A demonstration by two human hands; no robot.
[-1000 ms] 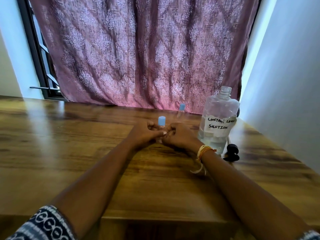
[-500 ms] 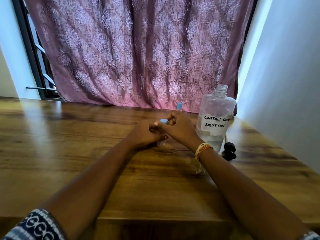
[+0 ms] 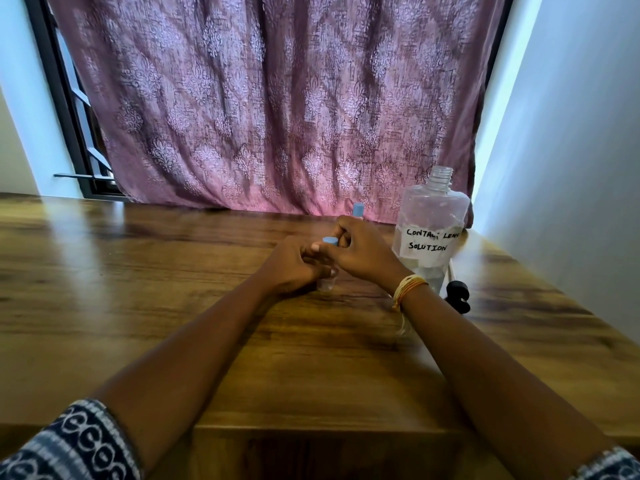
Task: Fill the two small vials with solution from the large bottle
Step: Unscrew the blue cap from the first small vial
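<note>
The near vial (image 3: 327, 282), a small clear vessel, stands upright on the wooden table (image 3: 138, 289) at centre frame, its base visible below the two hands. The left hand (image 3: 291, 265) has its fingers curled round the vial body and holds it. The right hand (image 3: 363, 251) comes in from the right, its thumb and fingers pinching the light blue cap (image 3: 330, 241) at the top of the vial; whether the cap is seated or already loosened cannot be told. A second vial (image 3: 358, 210) with a matching blue top shows only partly, just above and behind the right hand, its body hidden. The large bottle (image 3: 431, 230) stands upright right of centre, just beside the right hand, neck uncapped, with a white label handwritten "CONTACT LENS SOLUTION" and clear liquid in its lower part. A black cap (image 3: 458, 295) lies on the table at the bottle's lower right, close to its base. Yellow-orange thread bands (image 3: 408, 287) circle the right wrist. A patterned mauve curtain (image 3: 277, 105) fills the upper frame behind the table.
</note>
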